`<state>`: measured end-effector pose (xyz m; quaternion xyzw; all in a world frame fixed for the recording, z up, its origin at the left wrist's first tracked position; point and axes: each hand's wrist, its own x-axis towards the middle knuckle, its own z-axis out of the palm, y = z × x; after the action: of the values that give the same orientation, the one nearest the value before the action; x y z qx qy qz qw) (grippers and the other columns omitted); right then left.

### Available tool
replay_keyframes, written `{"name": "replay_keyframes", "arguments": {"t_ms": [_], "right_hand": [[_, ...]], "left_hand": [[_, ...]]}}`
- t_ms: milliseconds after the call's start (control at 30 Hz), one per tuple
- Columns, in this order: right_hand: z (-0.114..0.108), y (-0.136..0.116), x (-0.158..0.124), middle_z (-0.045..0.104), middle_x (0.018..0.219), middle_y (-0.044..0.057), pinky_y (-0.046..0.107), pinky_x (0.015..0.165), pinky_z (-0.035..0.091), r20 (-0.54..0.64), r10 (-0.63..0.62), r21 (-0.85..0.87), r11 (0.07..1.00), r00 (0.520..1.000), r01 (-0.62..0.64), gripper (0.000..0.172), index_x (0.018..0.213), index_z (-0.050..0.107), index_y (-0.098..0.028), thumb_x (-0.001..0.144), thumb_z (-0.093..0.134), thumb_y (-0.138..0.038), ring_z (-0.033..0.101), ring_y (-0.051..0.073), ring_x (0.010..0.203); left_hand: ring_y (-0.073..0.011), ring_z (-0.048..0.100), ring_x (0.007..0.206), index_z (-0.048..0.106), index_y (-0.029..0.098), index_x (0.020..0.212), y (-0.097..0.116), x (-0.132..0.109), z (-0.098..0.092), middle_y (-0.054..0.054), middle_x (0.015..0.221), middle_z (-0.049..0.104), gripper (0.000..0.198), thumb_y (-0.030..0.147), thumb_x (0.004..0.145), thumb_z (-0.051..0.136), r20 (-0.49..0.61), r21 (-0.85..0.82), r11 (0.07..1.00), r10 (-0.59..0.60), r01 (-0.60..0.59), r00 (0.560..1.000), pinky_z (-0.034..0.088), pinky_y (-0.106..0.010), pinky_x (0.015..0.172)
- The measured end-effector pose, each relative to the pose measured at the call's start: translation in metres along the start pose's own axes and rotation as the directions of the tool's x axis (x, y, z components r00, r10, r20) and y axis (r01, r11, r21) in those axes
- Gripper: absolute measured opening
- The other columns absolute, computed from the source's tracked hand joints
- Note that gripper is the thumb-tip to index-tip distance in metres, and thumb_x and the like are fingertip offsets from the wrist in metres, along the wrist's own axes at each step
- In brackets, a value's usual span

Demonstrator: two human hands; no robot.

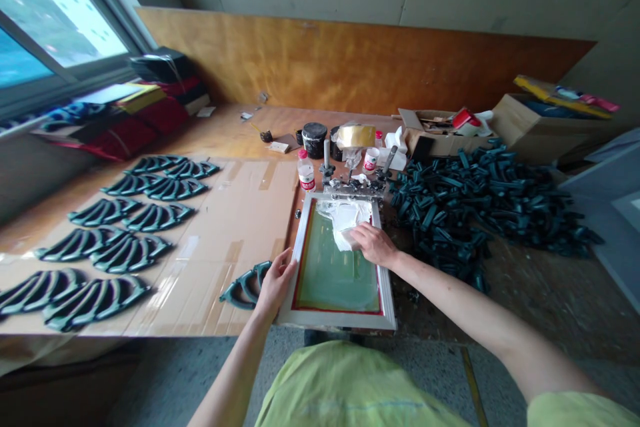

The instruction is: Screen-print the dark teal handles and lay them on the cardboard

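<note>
A green shirt (350, 387) is nearest. The wooden desk (225, 130) spreads beyond and to both sides of the fingers of the left hand (274, 283) and right hand (374, 244). A cardboard sheet (250, 200) covers it left of the left fingers; a heap of dark green pieces (450, 193) lies right of and beyond the right fingers. Between the hands is a framed screen (340, 319). The left fingers, loosely bent, touch its left edge; whether they grip it I cannot tell. The right fingers are closed on a white-smeared scraper (347, 238), over white paste (345, 213) at the screen's far end.

Ten fan-shaped pieces (131, 252) lie in pairs, well left of the left fingers; a lone fan piece (245, 287) sits just beside them.

The work seems partway: the paste is on the far part only, the nearer mesh shows none, and much of the heap looks unlaid.

Beyond the fingers, a bottle (307, 173) and a smaller cup (371, 160) carry red-and-white labels, too small to read.
</note>
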<state>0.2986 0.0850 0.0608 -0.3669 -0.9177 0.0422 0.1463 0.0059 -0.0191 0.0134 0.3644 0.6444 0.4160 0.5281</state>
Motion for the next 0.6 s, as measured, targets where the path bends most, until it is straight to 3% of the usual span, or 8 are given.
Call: {"name": "replay_keyframes", "arguments": {"t_ms": [67,167,300,400,500,567,600], "right_hand": [[-0.002,0.001,-0.006,0.066,0.09,0.007,0.03,0.08,0.047,0.008,-0.023,0.059,0.998,1.0,0.022,0.025,0.091,0.067,-0.018,0.079,0.052,-0.001,0.057,0.021,0.093],[-0.016,0.012,0.011,0.066,0.093,0.004,0.028,0.079,0.047,0.016,0.072,0.142,0.987,0.997,-0.073,0.022,0.098,0.068,-0.021,0.082,0.06,-0.009,0.06,0.018,0.09],[-0.038,0.028,0.062,0.064,0.107,0.003,0.029,0.081,0.048,0.02,0.295,0.146,0.944,0.955,-0.294,0.057,0.134,0.054,-0.029,0.08,0.069,-0.018,0.061,0.019,0.091],[-0.053,0.043,0.081,0.061,0.112,0.006,0.031,0.08,0.048,-0.05,0.396,0.065,0.917,0.917,-0.393,0.064,0.14,0.048,-0.031,0.08,0.07,-0.024,0.061,0.022,0.093],[-0.061,0.067,0.067,0.06,0.118,0.008,0.034,0.082,0.047,-0.264,0.494,0.071,0.866,0.828,-0.494,0.047,0.133,0.054,-0.026,0.087,0.061,-0.03,0.06,0.025,0.1],[-0.055,0.08,0.043,0.064,0.109,0.009,0.034,0.081,0.047,-0.284,0.574,0.121,0.816,0.768,-0.565,0.035,0.124,0.059,-0.021,0.091,0.052,-0.03,0.061,0.025,0.097],[-0.047,0.083,0.029,0.066,0.102,0.009,0.034,0.079,0.047,-0.246,0.601,0.141,0.798,0.76,-0.586,0.031,0.118,0.061,-0.018,0.091,0.05,-0.029,0.062,0.024,0.093]], "left_hand": [[-0.0189,0.067,0.071,0.049,0.02,0.138,0.002,-0.001,0.001,-0.006,0.086,0.072,0.076,0.059,0.076,0.065,-0.008,-0.008,1.0,-0.006,0.005,1.0,0.052,-0.027,0.063],[-0.0189,0.067,0.072,0.049,0.019,0.138,0.01,-0.004,0.0,-0.006,0.087,0.071,0.077,0.058,0.074,0.067,0.007,-0.031,0.999,-0.015,0.015,1.0,0.053,-0.027,0.064],[-0.017,0.066,0.063,0.045,0.022,0.142,0.035,-0.011,-0.007,-0.002,0.08,0.071,0.083,0.057,0.071,0.071,0.055,-0.071,0.996,-0.046,0.049,0.997,0.051,-0.026,0.057],[-0.0165,0.065,0.062,0.051,0.022,0.137,0.063,-0.012,-0.012,-0.002,0.083,0.072,0.076,0.063,0.075,0.064,0.095,-0.149,0.988,-0.022,0.036,0.995,0.05,-0.026,0.057],[-0.0175,0.065,0.065,0.065,0.017,0.117,0.098,-0.004,-0.008,-0.004,0.085,0.072,0.069,0.072,0.076,0.054,0.069,-0.208,0.977,0.067,-0.051,0.995,0.05,-0.027,0.059],[-0.0193,0.067,0.075,0.067,0.017,0.107,0.125,0.005,-0.001,-0.006,0.091,0.072,0.067,0.075,0.077,0.05,0.014,-0.273,0.941,0.212,-0.2,0.977,0.052,-0.03,0.067],[-0.0204,0.067,0.082,0.066,0.017,0.105,0.14,0.01,0.004,-0.006,0.095,0.072,0.066,0.074,0.077,0.05,-0.013,-0.298,0.913,0.287,-0.278,0.958,0.053,-0.031,0.072]]}}
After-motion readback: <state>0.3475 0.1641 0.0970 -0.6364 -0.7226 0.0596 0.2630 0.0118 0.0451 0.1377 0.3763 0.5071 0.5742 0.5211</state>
